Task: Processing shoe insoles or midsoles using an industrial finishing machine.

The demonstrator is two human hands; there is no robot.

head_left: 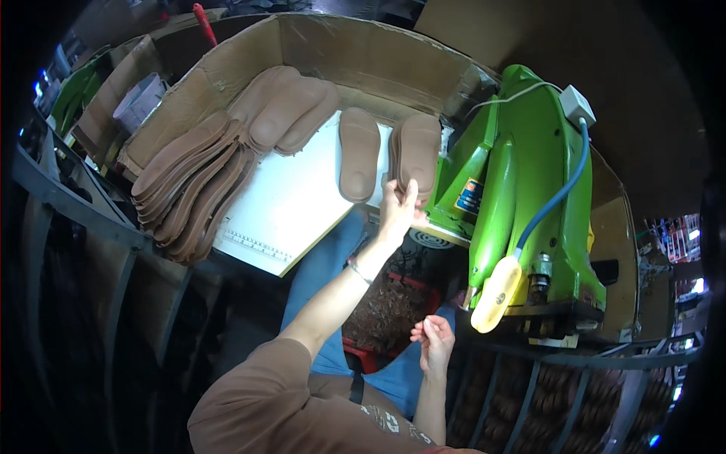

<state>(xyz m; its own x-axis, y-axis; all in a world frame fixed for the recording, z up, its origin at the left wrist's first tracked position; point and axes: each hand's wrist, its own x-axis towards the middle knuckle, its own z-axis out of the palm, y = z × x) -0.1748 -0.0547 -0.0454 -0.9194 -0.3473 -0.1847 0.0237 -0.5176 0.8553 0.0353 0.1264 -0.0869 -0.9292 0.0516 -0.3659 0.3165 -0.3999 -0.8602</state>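
My left hand (399,213) reaches over the edge of the white board. Its thumb lies on top of the near end of a brown insole (420,147), with the fingers at its side. That insole rests on a small stack of others. To the left of the stack lies another insole (359,155), heel end toward me. My right hand (434,344) is held low above my lap, fingers curled in against the thumb, with nothing visible in it. Several more insoles (200,170) are piled at the left, some fanned upright on their edges, others lying flat (291,110).
A green machine (537,189) stands on the right with a yellow lamp-like part (497,295) and a blue cable (563,187). Cardboard walls (355,57) enclose the white board (283,197). Below, a red bin (378,318) holds brown scraps. A metal rail (83,200) runs along the left.
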